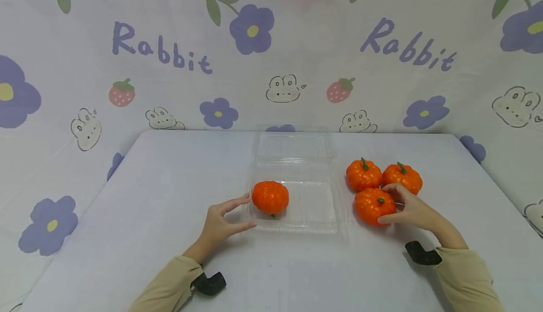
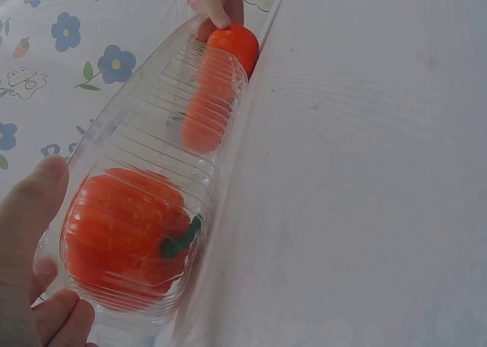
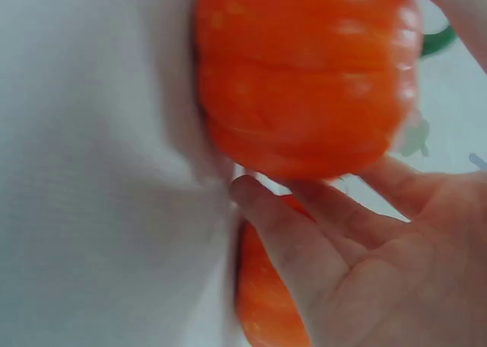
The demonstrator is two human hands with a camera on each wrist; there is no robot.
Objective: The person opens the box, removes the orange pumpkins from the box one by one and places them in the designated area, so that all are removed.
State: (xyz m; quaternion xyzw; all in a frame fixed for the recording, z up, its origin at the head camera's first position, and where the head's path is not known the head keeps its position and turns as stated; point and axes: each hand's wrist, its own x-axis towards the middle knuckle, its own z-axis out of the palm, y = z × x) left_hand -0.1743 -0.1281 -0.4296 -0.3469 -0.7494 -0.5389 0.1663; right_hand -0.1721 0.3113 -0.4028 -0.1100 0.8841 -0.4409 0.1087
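Note:
A clear plastic clamshell box point(image 1: 314, 203) lies on the table with its lid point(image 1: 292, 146) folded back. Inside, at the left end, sits an orange toy pumpkin point(image 1: 270, 197), its green stem toward the near side. My left hand point(image 1: 220, 222) rests at the box's left edge, thumb and fingers spread apart; the left wrist view shows them against the clear wall point(image 2: 137, 126). To the right of the box, my right hand point(image 1: 409, 210) holds the nearest of three loose pumpkins point(image 1: 371, 207), thumb on its near side and fingers round the far side. In the right wrist view this pumpkin point(image 3: 304, 73) is close up.
Two other pumpkins, one at left point(image 1: 363, 175) and one at right point(image 1: 405, 179), stand just behind the held one. A white table point(image 1: 169, 170) lies under everything. Behind it hangs a cloth point(image 1: 297, 34) printed with flowers and rabbits.

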